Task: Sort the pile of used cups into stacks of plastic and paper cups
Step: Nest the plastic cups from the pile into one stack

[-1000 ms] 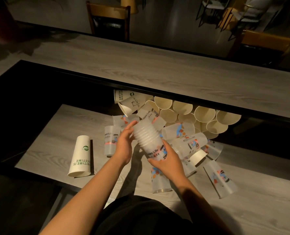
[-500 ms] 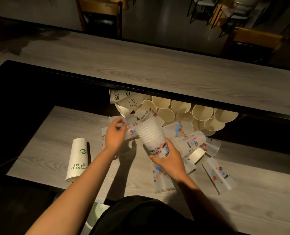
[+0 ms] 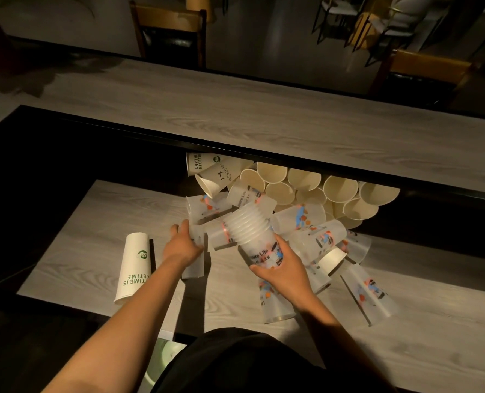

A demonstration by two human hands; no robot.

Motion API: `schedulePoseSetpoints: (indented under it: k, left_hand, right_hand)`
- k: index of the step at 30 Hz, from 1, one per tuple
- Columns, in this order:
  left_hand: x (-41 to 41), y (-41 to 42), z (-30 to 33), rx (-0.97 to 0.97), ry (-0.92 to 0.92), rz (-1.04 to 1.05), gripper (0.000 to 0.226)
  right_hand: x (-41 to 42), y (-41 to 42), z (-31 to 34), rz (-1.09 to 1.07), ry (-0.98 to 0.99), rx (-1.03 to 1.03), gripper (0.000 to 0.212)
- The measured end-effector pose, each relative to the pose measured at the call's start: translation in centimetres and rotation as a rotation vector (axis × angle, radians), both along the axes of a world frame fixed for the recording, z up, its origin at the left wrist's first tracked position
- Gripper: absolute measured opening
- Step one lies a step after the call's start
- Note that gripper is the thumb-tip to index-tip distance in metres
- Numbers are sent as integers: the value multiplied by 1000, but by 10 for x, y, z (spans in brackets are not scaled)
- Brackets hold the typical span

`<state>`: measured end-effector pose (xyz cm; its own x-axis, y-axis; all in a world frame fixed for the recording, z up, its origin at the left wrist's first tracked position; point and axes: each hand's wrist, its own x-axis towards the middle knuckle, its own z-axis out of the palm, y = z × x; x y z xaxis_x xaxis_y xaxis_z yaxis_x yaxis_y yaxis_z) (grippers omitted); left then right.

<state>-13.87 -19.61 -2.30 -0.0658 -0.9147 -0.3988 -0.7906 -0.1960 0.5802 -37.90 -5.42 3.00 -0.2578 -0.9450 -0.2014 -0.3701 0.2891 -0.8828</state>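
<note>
My right hand (image 3: 285,269) grips a nested stack of frosted plastic cups (image 3: 249,229), held tilted above the table. To its left, my left hand (image 3: 183,243) closes its fingers round a single frosted plastic cup (image 3: 196,252) lying on the table. Behind them spreads a pile: several printed plastic cups (image 3: 317,236) on their sides and several cream paper cups (image 3: 303,180) with open mouths facing me. One tall white paper cup (image 3: 135,268) with green print lies alone at the left.
The grey wood table (image 3: 99,228) has black gaps at its left and back. A raised wooden counter (image 3: 264,120) overhangs the pile's far side. More plastic cups (image 3: 368,293) lie at the right. Chairs stand beyond.
My left hand left the top of the stack, reached left and down, and now grasps a lying plastic cup. My right hand kept hold of the stack.
</note>
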Motion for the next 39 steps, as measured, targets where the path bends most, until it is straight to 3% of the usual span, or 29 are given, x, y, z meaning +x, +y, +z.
schedulePoseSetpoints:
  k: [4,9,16,20,25,29,32,39]
  left_hand:
    - [-6,20,-4,54,28,92,89]
    - [-7,32,-5,98,143,308,89]
    - [-17,26,26,107,692,984,91]
    - [-27,19,49,126,1118,1167,75]
    - [-40,14,68,108,1265,1079,69]
    - [-52,17,75,-12,1055,934,76]
    - [-60,21,79,-65,999,748,78]
    - [-70,28,77,-50,891,208,55]
  right_hand:
    - [0,2,0,13,9,-8,93]
    - [-1,5,-2,36,21,-8,95]
    - [-1,10,-3,75,70,15,84]
    - [-2,11,-6,99,106,27,88]
    - [-3,12,-7,99,141,57,81]
    - [-2,13,-7,114,157,65,80]
    - [-2,11,-5,107,146,56,83]
    - [-2,8,3,48,79,16,81]
